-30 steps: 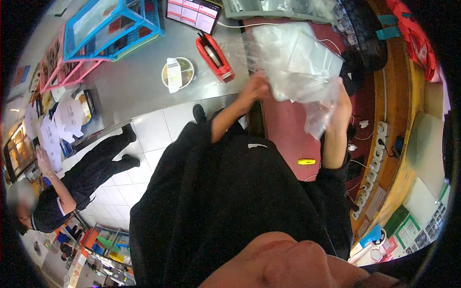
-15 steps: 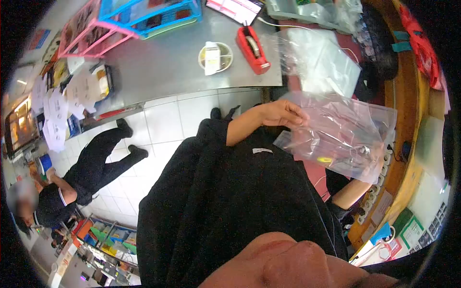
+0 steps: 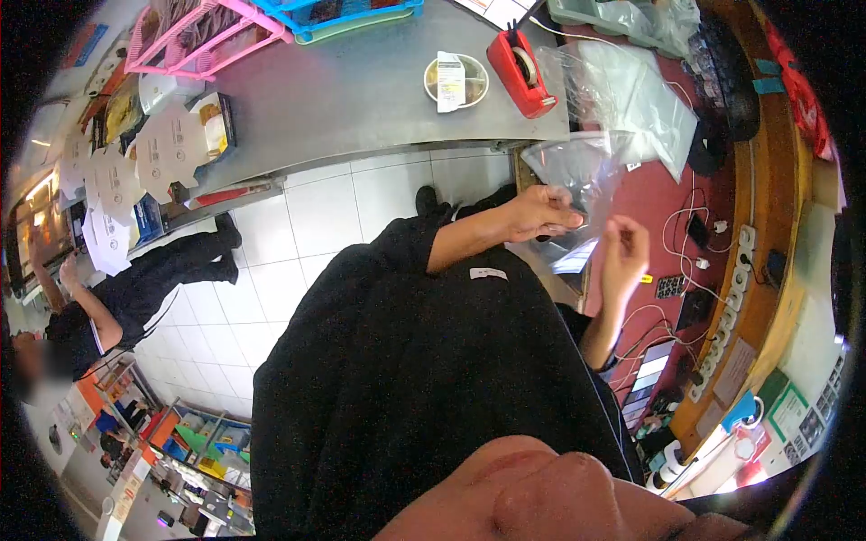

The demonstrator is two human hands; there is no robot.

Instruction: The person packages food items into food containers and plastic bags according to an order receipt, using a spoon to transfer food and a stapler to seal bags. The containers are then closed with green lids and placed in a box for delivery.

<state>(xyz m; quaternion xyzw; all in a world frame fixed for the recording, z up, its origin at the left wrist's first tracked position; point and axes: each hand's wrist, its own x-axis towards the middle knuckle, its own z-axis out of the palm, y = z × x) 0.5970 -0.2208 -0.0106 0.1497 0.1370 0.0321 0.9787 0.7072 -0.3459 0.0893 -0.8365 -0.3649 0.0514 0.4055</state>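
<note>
A clear plastic bag is pinched between the thumb and fingers of my left hand. The bag stands up and hangs around that hand, in front of my black top. My right hand is just to the right of it, raised with loosely bent fingers, and I see nothing held there. Beyond, on the metal table, a round lidded bowl carries a white printed slip. A red tape dispenser stands beside the bowl.
A stack of clear bags lies right of the table. Cables, a phone and a power strip line the red surface. Pink and blue baskets stand at the back. Another person works at the left.
The bag, earlier spread wide between both hands, is now gathered at my left hand. My right hand has come off its far side and moved up and left. The view has shifted slightly.
</note>
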